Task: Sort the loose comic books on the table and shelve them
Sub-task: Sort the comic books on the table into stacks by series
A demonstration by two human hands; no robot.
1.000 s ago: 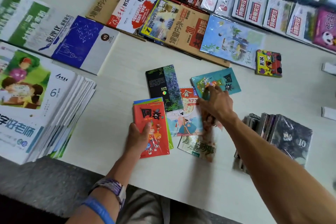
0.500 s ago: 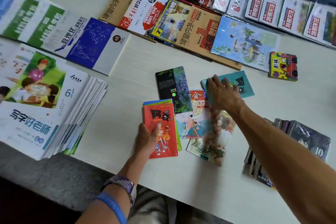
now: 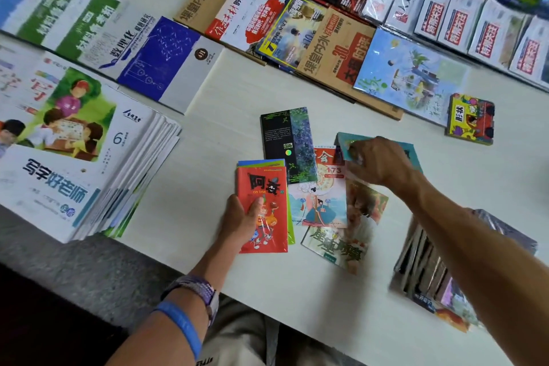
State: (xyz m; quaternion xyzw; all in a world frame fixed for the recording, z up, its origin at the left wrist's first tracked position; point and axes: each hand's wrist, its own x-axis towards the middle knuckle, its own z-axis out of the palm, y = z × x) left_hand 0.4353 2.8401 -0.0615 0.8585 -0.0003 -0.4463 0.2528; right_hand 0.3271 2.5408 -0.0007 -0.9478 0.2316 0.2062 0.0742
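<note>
With the left hand (image 3: 242,217) gripping the red comic (image 3: 263,208) at frame centre and the right hand (image 3: 377,162) pinching the teal comic (image 3: 411,151) just right of it (fingers curled over its raised edge), lifting may drag the overlapped loose comics (image 3: 323,202) askew.
</note>
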